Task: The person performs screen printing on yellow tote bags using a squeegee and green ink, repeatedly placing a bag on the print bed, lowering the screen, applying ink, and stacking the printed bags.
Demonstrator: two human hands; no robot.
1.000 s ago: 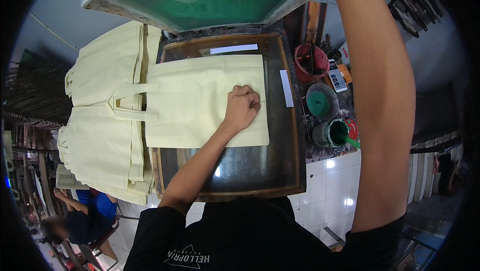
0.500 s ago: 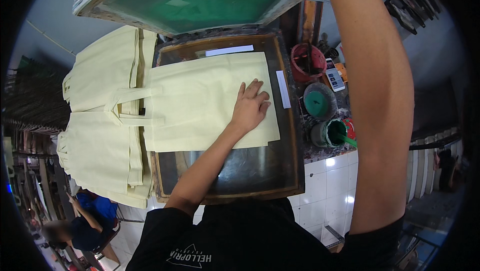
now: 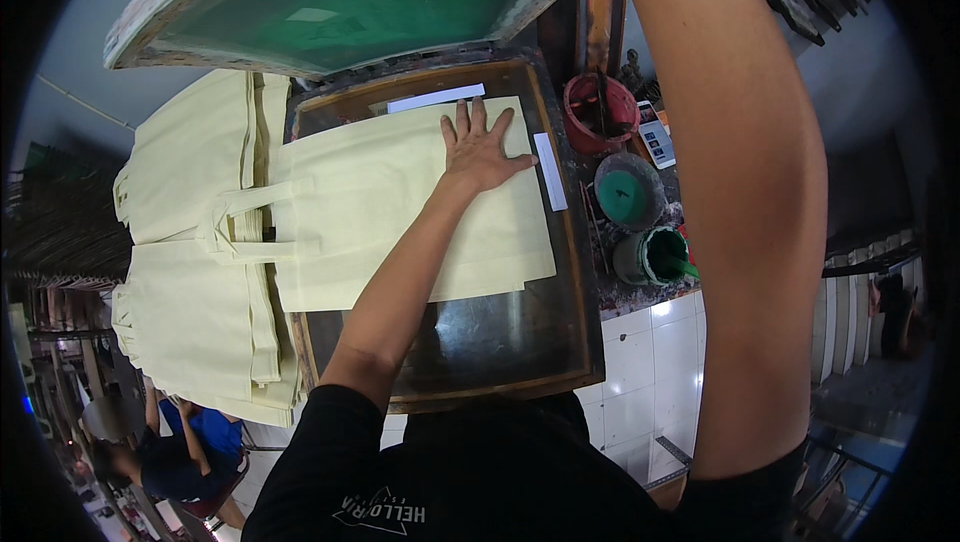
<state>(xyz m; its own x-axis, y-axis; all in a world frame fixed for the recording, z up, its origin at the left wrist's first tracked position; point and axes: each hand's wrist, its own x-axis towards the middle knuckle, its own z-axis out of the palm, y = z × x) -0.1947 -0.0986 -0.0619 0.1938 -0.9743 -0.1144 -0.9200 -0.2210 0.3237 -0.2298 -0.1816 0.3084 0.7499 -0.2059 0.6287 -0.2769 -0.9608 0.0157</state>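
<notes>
A cream tote bag [image 3: 350, 192] lies flat on the dark glass-topped board [image 3: 500, 342], its handles toward the left. My left hand [image 3: 482, 152] rests on the bag's far right part, fingers spread and pointing away from me, holding nothing. Above the far side of the board, a screen printing frame [image 3: 320, 27] with green mesh is tilted up. My right forearm [image 3: 745, 192] reaches up past the top edge near the frame's right end, and the hand itself is out of the picture. White strips lie by the bag's far edge [image 3: 436, 98] and right edge [image 3: 550, 172].
A pile of cream bags [image 3: 190, 162] adjoins the board on the left. On the right stand a red bucket [image 3: 600, 132], a bowl of green ink [image 3: 625, 197], an open ink pot [image 3: 640, 260] and a phone [image 3: 655, 137]. Another person [image 3: 175, 462] sits at lower left.
My left hand has slid away from me and slightly left over the bag, and its curled fingers have spread. The whole view has shifted a little; the frame stays raised.
</notes>
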